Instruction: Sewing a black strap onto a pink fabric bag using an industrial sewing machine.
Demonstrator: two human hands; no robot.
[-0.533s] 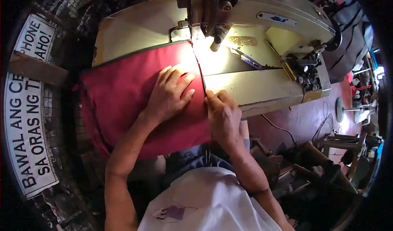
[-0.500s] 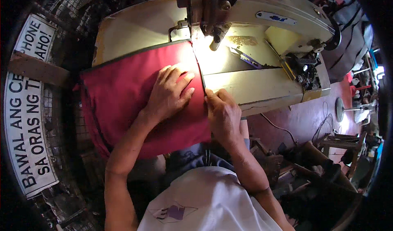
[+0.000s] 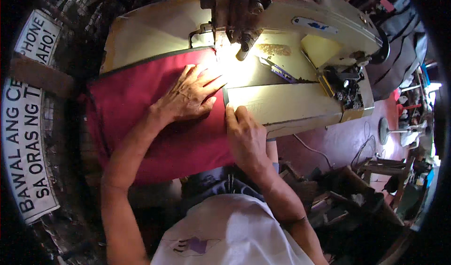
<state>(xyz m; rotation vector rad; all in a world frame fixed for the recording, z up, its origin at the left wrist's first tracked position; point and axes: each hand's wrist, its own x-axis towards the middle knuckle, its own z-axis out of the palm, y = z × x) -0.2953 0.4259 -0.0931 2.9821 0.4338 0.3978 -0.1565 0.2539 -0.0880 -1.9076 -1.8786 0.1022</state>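
Observation:
A dark red cloth (image 3: 174, 147) with a dark bound edge lies on the bed of a sewing machine (image 3: 347, 23), its far right corner near the brightly lit needle area. My left hand (image 3: 185, 95) rests on the cloth, palm down with fingers spread, the fingertips close to the right edge. At that right edge, nearer to me, my right hand (image 3: 246, 136) pinches the dark edging between thumb and curled fingers. Glare hides the needle and presser foot.
On the machine bed, right of the needle, lie a purple-handled cutter (image 3: 278, 70) and a yellow-and-black tool (image 3: 325, 82). Dark small parts (image 3: 347, 84) are heaped at its right end. A large lettered sign (image 3: 28, 157) hangs at left; a fan (image 3: 384, 131) stands at right.
My left hand has shifted slightly toward the cloth's right edge, and its fingers have spread and stretched out. My right hand keeps its pinch on the edging. The whole view has shifted a little.

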